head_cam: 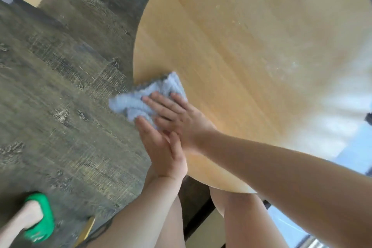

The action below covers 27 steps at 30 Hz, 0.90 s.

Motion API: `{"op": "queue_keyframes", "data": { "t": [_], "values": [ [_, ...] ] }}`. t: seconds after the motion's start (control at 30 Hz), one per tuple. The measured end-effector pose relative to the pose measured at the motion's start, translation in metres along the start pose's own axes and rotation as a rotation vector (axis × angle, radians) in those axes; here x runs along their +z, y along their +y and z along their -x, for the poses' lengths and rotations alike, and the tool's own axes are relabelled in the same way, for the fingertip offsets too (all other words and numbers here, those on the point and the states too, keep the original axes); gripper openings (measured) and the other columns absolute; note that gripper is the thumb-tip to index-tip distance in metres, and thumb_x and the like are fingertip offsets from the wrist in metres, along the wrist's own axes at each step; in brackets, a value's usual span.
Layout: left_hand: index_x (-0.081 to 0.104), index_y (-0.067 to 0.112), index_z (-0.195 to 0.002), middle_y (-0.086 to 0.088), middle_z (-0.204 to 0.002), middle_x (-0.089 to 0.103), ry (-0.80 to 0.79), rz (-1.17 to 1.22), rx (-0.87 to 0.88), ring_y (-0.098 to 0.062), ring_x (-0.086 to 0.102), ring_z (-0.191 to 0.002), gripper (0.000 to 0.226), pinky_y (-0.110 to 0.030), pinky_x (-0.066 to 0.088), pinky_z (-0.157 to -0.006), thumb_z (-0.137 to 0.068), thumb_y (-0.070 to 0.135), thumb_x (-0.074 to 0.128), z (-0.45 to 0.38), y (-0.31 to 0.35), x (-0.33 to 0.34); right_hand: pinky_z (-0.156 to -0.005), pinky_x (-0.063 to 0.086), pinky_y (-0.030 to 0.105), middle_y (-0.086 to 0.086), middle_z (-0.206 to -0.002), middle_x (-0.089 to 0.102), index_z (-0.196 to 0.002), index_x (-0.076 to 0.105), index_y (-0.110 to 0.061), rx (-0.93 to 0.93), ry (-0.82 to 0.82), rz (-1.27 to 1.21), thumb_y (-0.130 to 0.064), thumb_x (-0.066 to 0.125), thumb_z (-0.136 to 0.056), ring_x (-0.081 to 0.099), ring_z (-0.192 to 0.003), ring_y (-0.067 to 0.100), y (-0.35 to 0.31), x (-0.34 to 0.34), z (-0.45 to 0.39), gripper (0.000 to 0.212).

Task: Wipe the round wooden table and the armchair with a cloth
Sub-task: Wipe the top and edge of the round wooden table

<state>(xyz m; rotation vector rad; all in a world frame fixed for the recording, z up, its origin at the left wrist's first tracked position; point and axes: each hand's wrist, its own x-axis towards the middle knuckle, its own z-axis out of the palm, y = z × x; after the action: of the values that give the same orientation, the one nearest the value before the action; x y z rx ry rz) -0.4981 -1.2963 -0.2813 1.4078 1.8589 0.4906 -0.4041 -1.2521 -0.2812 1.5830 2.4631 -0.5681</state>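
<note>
At the left rim of the table (251, 56), just left of frame centre, the cloth (145, 96) lies bunched, its outer corner hanging past the edge over the floor (60, 76). The right hand (179, 115) lies flat on it with fingers straight, pressing it to the wood. The left hand (161, 147) sits just below and left of it at the rim, fingers also straight, fingertips touching the cloth's lower edge; whether it cups under the rim to catch crumbs or merely steadies the cloth I cannot tell. Neither hand grips anything.

Judging from this, the table-wiping step is in hand, with the stroke ending at the rim. Pale specks and a dusty smear show on the wood toward the upper right and right of the frame, so the table looks only partly done. The next move likely calls for carrying the cloth back across to that patch, keeping the palm flat and the pressure even, and gathering the loose corner so it does not slip off the edge.

No armchair can be made out; that part appears not yet begun. A foot in a green slipper (40, 217) stands at the lower left.
</note>
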Motion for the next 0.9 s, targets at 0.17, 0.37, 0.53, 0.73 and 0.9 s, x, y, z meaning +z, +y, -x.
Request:
{"op": "queue_keyframes", "data": {
  "t": [0.17, 0.37, 0.53, 0.73, 0.9],
  "values": [
    [0.006, 0.012, -0.152, -0.01, -0.16, 0.0, -0.108, -0.16, 0.318, -0.025, 0.001, -0.148, 0.073, -0.043, 0.004, -0.119, -0.096, 0.058, 0.015, 0.019, -0.012, -0.007, -0.12, -0.004, 0.038, -0.006, -0.161, 0.007, -0.149, 0.024, -0.037, -0.302, -0.038, 0.124, -0.039, 0.028, -0.097, 0.001, -0.149, 0.016, 0.095, 0.022, 0.108, 0.052],
    [0.015, 0.005, -0.151, -0.015, -0.159, 0.011, 0.005, -0.126, 0.202, -0.024, 0.005, -0.148, 0.073, -0.043, 0.005, -0.119, -0.097, 0.053, 0.022, 0.048, 0.017, 0.021, -0.119, -0.007, 0.045, 0.004, -0.161, -0.013, -0.154, -0.002, -0.026, 0.22, 0.018, -0.125, -0.036, 0.034, -0.097, -0.017, -0.147, 0.024, -0.023, 0.033, 0.098, 0.068],
    [0.02, 0.017, -0.152, -0.002, -0.16, 0.008, -0.111, -0.306, 0.276, -0.016, -0.002, -0.148, 0.061, -0.044, 0.003, -0.119, -0.097, 0.043, 0.024, 0.089, -0.008, 0.029, -0.12, -0.002, 0.042, -0.002, -0.162, 0.002, -0.15, 0.006, -0.045, 0.443, 0.11, -0.101, -0.047, 0.022, -0.099, -0.006, -0.149, 0.018, 0.052, 0.054, 0.227, 0.054],
    [0.021, 0.01, -0.151, -0.003, -0.159, 0.016, -0.052, -0.17, 0.115, -0.015, 0.005, -0.147, 0.068, -0.036, 0.003, -0.119, -0.094, 0.046, 0.019, 0.097, 0.008, 0.043, -0.118, -0.007, 0.039, -0.005, -0.161, -0.003, -0.152, 0.011, -0.04, 0.323, 0.082, -0.2, -0.042, 0.027, -0.097, -0.01, -0.148, 0.017, -0.046, 0.076, 0.211, 0.056],
    [0.014, 0.012, -0.152, -0.001, -0.16, 0.01, -0.093, -0.125, 0.139, -0.017, -0.002, -0.148, 0.062, -0.037, -0.004, -0.118, -0.097, 0.038, 0.027, 0.097, 0.003, 0.043, -0.119, 0.0, 0.037, -0.015, -0.16, 0.008, -0.129, 0.049, -0.047, 0.195, 0.082, -0.258, -0.039, 0.04, -0.094, 0.006, -0.148, 0.011, -0.004, 0.096, 0.273, 0.036]
  ]
}}
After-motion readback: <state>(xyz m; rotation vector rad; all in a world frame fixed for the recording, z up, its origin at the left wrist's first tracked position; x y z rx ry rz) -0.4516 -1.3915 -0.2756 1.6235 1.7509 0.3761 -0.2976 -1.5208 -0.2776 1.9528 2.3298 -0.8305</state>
